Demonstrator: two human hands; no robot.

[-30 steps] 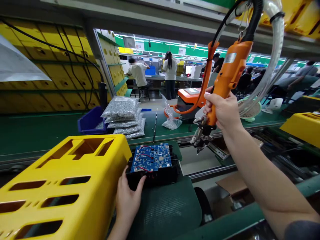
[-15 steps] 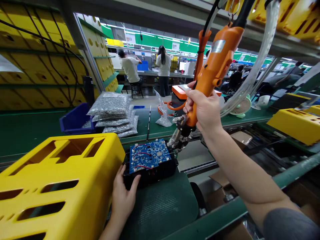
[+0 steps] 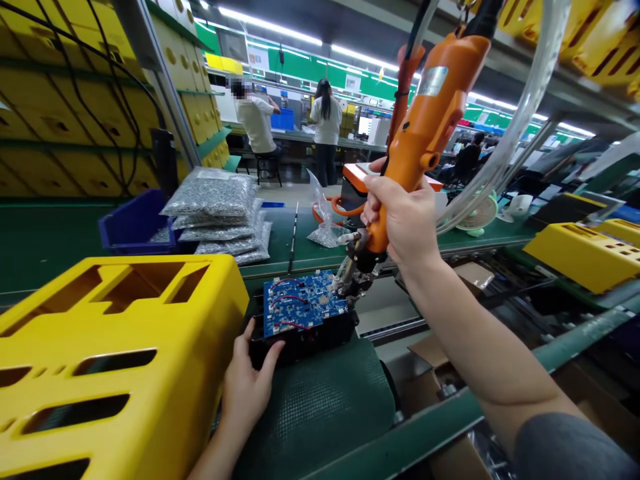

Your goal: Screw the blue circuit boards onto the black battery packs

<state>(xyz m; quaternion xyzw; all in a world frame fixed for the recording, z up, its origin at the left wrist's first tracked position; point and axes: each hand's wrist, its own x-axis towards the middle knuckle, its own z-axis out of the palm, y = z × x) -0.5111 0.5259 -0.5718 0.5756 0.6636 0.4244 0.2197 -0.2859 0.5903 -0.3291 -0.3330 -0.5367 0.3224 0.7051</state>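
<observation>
An orange power screwdriver (image 3: 425, 113) is in my right hand (image 3: 406, 217), fingers wrapped round its lower body. Its metal tip end reaches the right side of a blue circuit board (image 3: 300, 303) with red wires. The board lies in a black housing (image 3: 310, 340) on a green textured mat (image 3: 325, 400). My left hand (image 3: 253, 373) grips the housing's left end, thumb along the front side and fingers at the left edge. Close beside that hand, on the left, stands a large yellow cover (image 3: 165, 360) with slots.
Behind the board lie stacked bags of small parts (image 3: 215, 200), a blue bin (image 3: 130, 223), a thin black rod (image 3: 294, 237) and an open clear bag (image 3: 324, 230). Green rails (image 3: 450, 407) run at right. Two people stand or sit in the background.
The screwdriver's tip end has moved down and left onto the board's right side. My left hand still grips the housing. The whole view has shifted slightly.
</observation>
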